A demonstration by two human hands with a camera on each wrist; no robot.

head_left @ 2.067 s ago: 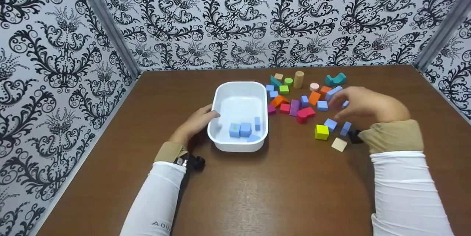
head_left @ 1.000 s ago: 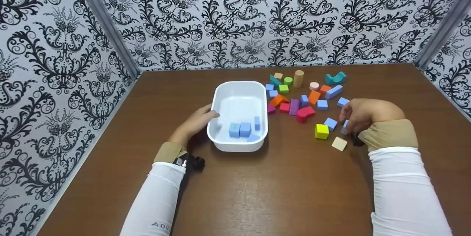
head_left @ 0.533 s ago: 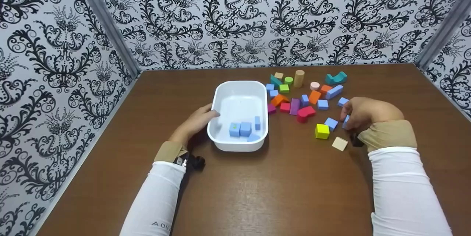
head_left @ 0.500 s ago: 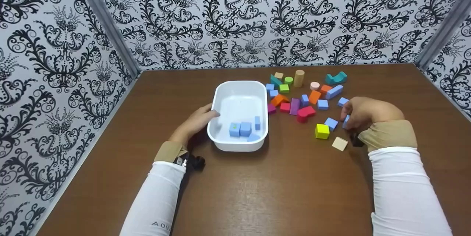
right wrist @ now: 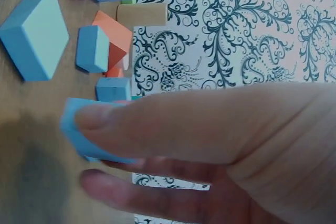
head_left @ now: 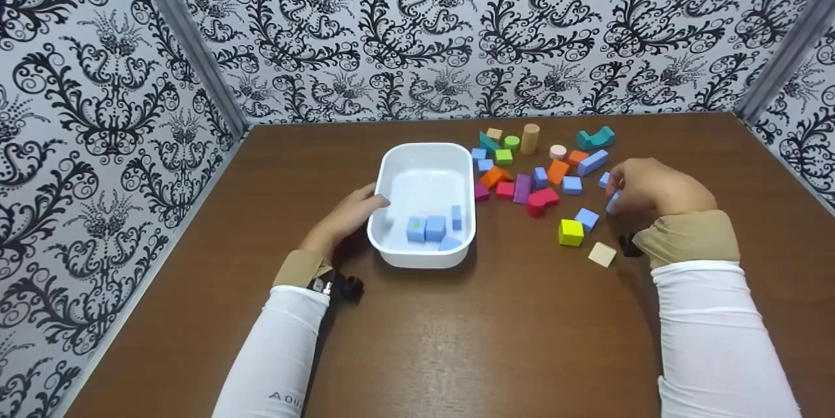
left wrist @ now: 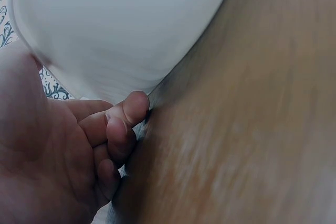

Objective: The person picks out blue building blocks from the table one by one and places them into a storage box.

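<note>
My left hand [head_left: 349, 214] grips the left wall of a white plastic tub [head_left: 423, 261], thumb over the rim. In the left wrist view the fingers curl against the tub's outside. Several blue blocks [head_left: 436, 229] lie at the tub's near end, one with a small green mark. Over on the right, my right hand [head_left: 660, 188] pinches a thin blue block [right wrist: 79, 141] between thumb and fingers, slightly above the table. Another blue block [head_left: 605, 179] sits just beyond those fingertips, partly covered. Nearer me lie a blue block [head_left: 586, 219], a yellow cube [head_left: 571, 233] and a cream block [head_left: 602, 254].
Right of the tub, many coloured blocks are scattered: a red piece [head_left: 543, 200], a purple block [head_left: 522, 189], an orange block [head_left: 557, 171], an upright wooden cylinder [head_left: 530, 139] and a teal curved piece [head_left: 595, 138]. Patterned walls [head_left: 417, 33] border the brown table [head_left: 496, 340].
My right hand came down onto the thin blue block, took hold of it and has lifted it a little, away from me. The left hand and tub have stayed put.
</note>
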